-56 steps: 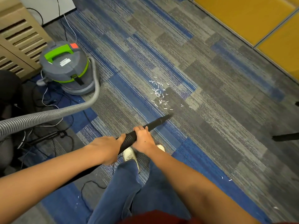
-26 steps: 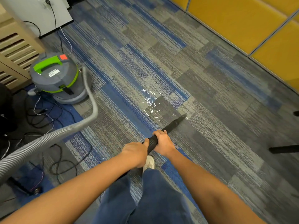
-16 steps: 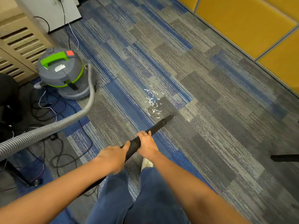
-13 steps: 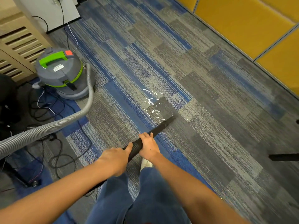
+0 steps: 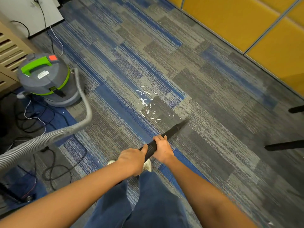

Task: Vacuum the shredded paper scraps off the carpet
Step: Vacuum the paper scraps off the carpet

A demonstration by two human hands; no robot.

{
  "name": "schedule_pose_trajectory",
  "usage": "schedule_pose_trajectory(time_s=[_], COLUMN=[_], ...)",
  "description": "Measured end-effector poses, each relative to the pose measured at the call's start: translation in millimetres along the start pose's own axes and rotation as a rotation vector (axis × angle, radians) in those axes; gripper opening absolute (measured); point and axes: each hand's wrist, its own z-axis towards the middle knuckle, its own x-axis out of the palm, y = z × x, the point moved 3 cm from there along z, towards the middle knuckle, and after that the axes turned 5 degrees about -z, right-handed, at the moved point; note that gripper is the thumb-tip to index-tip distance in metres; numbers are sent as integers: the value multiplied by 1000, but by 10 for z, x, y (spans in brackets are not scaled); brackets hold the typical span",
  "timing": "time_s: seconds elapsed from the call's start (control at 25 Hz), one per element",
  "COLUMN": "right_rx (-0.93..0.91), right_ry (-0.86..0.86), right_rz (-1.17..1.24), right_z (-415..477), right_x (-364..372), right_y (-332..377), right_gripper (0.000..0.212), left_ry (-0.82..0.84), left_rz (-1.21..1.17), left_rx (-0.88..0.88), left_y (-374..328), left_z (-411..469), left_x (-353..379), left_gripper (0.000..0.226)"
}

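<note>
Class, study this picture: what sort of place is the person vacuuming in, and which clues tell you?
Probably an office: grey-and-blue carpet tiles, yellow partition-style wall panels, and tangled cables on the floor beside a canister vacuum.

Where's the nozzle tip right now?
In the head view, the nozzle tip is centre-right, just right of the paper scraps' near edge and ahead of the right hand.

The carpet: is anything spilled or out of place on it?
Yes. White shredded paper scraps lie scattered on the carpet, just left of and beyond the tip of the black wand that the left hand and right hand grip. Loose cables also lie tangled near the vacuum canister.
</note>
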Motion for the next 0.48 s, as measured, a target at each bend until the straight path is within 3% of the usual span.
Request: schedule_pose_trajectory(time_s=[0.48], right_rx=[-157], right_ry=[35], right_rz=[-3], right_z=[-4], right_x=[59], right_y=[587], right_gripper=[38], left_ry=[-35], left_rz=[-35], left_rx=[-99], left_y=[420], left_z=[-279], left_x=[104], left_gripper=[78])
